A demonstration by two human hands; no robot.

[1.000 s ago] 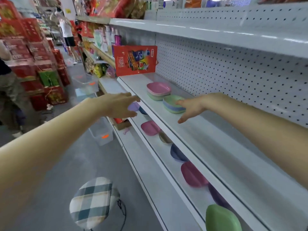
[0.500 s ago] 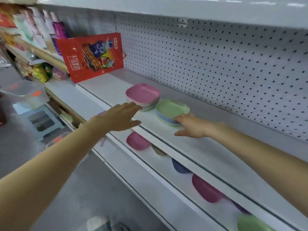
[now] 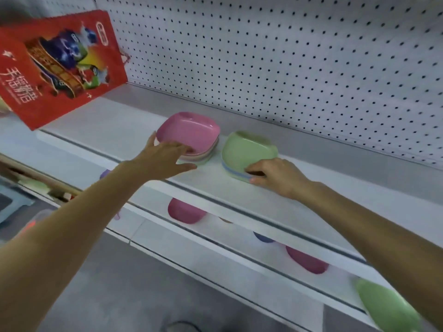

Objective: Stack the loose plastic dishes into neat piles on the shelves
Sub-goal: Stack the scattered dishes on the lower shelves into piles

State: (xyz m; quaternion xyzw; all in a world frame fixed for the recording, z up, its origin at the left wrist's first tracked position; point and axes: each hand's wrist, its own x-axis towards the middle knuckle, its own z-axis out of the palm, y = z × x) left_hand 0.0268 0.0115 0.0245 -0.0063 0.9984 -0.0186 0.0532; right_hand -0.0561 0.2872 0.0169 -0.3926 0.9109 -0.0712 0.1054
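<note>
Two short piles of square plastic dishes stand side by side on the white upper shelf (image 3: 115, 130). The left pile has a pink dish (image 3: 189, 130) on top; the right pile has a green dish (image 3: 247, 152) on top, over blue and green ones. My left hand (image 3: 165, 159) reaches the near edge of the pink pile with fingers spread, touching it. My right hand (image 3: 275, 176) grips the near right corner of the green pile, thumb under the rim. Loose dishes lie on the lower shelf: a pink one (image 3: 184, 212), a magenta one (image 3: 306, 259), a green one (image 3: 386, 307).
A red printed gift bag (image 3: 60, 65) leans at the shelf's left end. White pegboard (image 3: 287, 56) backs the shelf. A purple-blue dish (image 3: 263, 237) peeks from under the upper shelf's front lip. Grey floor lies below left.
The view has closed in on the shelf. My left hand moved forward onto the pink pile's edge. My right hand's fingers curled round the green pile's corner.
</note>
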